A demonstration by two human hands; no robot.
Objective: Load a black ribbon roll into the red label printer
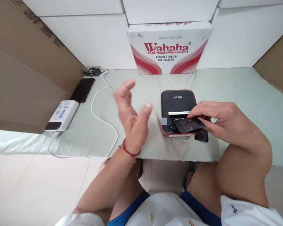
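A black box with a red rim, a small printer-like device (178, 102), lies on the pale green cloth (226, 91) in front of me. My right hand (220, 121) pinches a thin dark plastic film or bag (188, 124) over the device's near end. A small black part (202, 136) lies just below that film, beside the device. My left hand (132, 119) hovers raised to the left of the device, fingers apart and holding nothing. A red string sits round its wrist.
A Wahaha water carton (169, 47) stands against the white wall behind the device. At far left lie a white power bank (62, 115), a black phone (83, 89), keys (91, 72) and a looping white cable (101, 117). Brown cardboard (25, 69) flanks both sides. My knees are below.
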